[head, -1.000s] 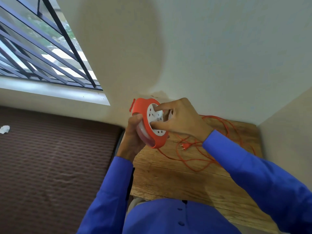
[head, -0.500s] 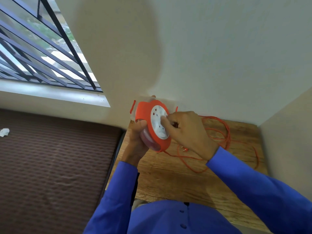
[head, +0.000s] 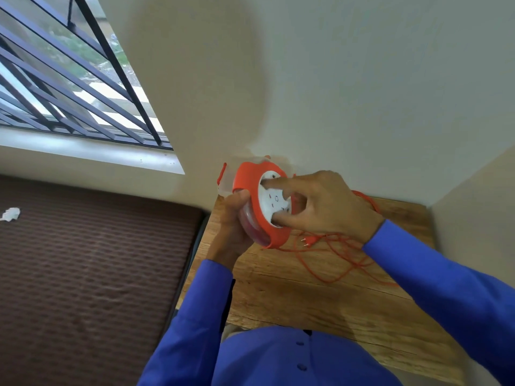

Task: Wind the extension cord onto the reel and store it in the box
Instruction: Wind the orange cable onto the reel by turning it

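An orange reel (head: 250, 179) with a white socket face (head: 271, 203) is held on edge above the wooden table (head: 292, 299). My left hand (head: 232, 227) grips its rim from below and behind. My right hand (head: 320, 207) presses thumb and forefinger on the white face. Loose orange cord (head: 337, 263) lies in tangled loops on the table to the right, its two-pin plug (head: 308, 242) just under the reel. A clear box with an orange latch (head: 221, 176) stands behind the reel, mostly hidden.
Walls close in the table at the back and right. A brown ribbed mat (head: 92, 274) covers the floor to the left, with a white scrap (head: 11, 214) on it. A barred window (head: 69, 87) is at upper left.
My right hand has shifted around the white face, fingers now spread from top to bottom, and the face has turned. The cord loops on the table have shifted a little.
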A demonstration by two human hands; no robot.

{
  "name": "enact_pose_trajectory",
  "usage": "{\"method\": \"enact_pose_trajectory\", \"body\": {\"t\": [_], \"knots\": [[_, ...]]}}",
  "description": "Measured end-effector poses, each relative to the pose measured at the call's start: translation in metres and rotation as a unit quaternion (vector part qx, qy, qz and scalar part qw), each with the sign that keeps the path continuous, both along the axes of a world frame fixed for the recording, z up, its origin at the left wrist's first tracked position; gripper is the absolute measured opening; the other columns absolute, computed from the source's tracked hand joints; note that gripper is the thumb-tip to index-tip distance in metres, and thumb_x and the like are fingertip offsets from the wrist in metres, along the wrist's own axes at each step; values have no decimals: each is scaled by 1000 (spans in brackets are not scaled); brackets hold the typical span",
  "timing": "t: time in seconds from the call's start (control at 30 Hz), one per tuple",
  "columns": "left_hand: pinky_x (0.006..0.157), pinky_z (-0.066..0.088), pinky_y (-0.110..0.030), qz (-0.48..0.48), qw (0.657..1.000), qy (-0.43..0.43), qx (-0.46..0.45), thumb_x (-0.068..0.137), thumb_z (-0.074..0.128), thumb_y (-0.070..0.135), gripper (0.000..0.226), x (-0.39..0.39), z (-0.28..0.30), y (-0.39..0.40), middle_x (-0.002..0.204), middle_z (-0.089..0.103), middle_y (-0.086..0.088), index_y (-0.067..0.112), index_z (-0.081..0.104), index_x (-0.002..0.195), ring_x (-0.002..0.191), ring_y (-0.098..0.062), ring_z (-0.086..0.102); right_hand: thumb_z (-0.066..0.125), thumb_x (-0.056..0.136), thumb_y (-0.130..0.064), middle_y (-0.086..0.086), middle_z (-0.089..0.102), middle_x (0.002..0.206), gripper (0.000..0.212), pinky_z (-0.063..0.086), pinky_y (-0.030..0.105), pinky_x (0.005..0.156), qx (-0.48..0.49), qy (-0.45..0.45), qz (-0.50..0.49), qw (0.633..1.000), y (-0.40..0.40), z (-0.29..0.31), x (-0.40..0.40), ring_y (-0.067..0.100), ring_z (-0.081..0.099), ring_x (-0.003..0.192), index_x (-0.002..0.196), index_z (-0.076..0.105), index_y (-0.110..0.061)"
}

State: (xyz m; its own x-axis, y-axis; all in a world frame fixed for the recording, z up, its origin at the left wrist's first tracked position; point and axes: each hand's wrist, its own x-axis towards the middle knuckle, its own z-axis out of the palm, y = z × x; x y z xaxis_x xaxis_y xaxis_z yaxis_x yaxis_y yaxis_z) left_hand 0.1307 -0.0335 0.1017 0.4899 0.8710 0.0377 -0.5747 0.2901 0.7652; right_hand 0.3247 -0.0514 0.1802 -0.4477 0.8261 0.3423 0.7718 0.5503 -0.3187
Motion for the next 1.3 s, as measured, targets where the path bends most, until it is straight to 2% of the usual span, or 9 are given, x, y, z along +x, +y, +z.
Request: {"method": "enact_pose_trajectory", "body": {"t": [0.2, 0.4, 0.47, 0.6, 0.7, 0.9, 1.07, 1.2, 1.3], "knots": [[86, 65, -47, 24, 999, 39, 7, 75, 92, 64, 102, 6, 14, 4, 125, 75, -17, 8, 56, 152, 110, -34, 76, 60, 82, -80, -5, 71, 57, 54, 53, 33, 57, -68, 99, -141, 983, 13, 2, -14, 13, 64, 53, 101, 87, -38], [94, 58, -46, 34, 990, 126, 46, 59, 96, 73, 102, 3, 22, 5, 115, 75, -6, 16, 59, 136, 110, -33, 70, 51, 106, -59, 0, 50, 35, 75, 39, 10, 46, -262, 267, -191, 907, 16, -5, -15, 7, 44, 33, 50, 72, -14], [95, 56, -49, 35, 990, 128, 56, 61, 95, 74, 102, 5, 22, 3, 118, 72, -8, 17, 58, 137, 111, -36, 67, 49, 110, -49, -3, 50, 33, 74, 41, 7, 48, -298, 295, -181, 890, 12, -4, -16, 4, 46, 33, 55, 75, -8], [100, 62, -50, 40, 994, 85, 50, 73, 92, 66, 94, 7, 22, 2, 128, 76, -5, 21, 59, 147, 119, -30, 72, 52, 113, -40, 3, 63, 51, 61, 53, 37, 52, -76, 146, -186, 969, 1, -7, -18, 26, 61, 48, 67, 72, -6], [107, 55, -57, 52, 995, 41, 68, 85, 86, 59, 80, 2, 18, 12, 139, 67, -16, 25, 61, 153, 127, -40, 65, 52, 112, -31, 4, 70, 99, 24, 57, 42, 52, 40, 52, -98, 993, -9, -9, -14, 20, 64, 64, 118, 67, -14], [102, 57, -56, 25, 998, 42, 41, 83, 87, 61, 79, -2, 11, 14, 135, 67, -19, 23, 67, 149, 122, -41, 67, 49, 111, -32, 20, 47, 155, 48, 56, 33, 51, 26, -128, 46, 990, 0, -17, 2, 33, 71, 79, 156, 33, -35], [107, 52, -54, 30, 997, 58, 51, 83, 84, 64, 76, 7, 14, 10, 133, 71, -15, 24, 69, 145, 122, -39, 67, 75, 81, -49, -8, 82, 96, 57, 60, 33, 65, 7, 43, 1, 999, 14, -8, 9, 11, 68, 67, 136, 71, -36], [96, 60, -48, 24, 993, 107, 52, 73, 90, 68, 82, 12, 22, 5, 125, 75, -8, 25, 70, 141, 114, -31, 72, 78, 84, -63, -8, 66, 49, 39, 42, 25, 50, -151, 247, -85, 953, 26, -8, 3, 12, 53, 41, 78, 84, -25], [93, 60, -40, 33, 982, 168, 76, 72, 89, 73, 91, 11, 22, 2, 119, 76, -1, 19, 59, 139, 111, -23, 73, 65, 95, -66, 1, 60, 40, 66, 43, 18, 58, -230, 308, -149, 911, 26, -13, -1, 10, 53, 39, 56, 78, -15]]}}
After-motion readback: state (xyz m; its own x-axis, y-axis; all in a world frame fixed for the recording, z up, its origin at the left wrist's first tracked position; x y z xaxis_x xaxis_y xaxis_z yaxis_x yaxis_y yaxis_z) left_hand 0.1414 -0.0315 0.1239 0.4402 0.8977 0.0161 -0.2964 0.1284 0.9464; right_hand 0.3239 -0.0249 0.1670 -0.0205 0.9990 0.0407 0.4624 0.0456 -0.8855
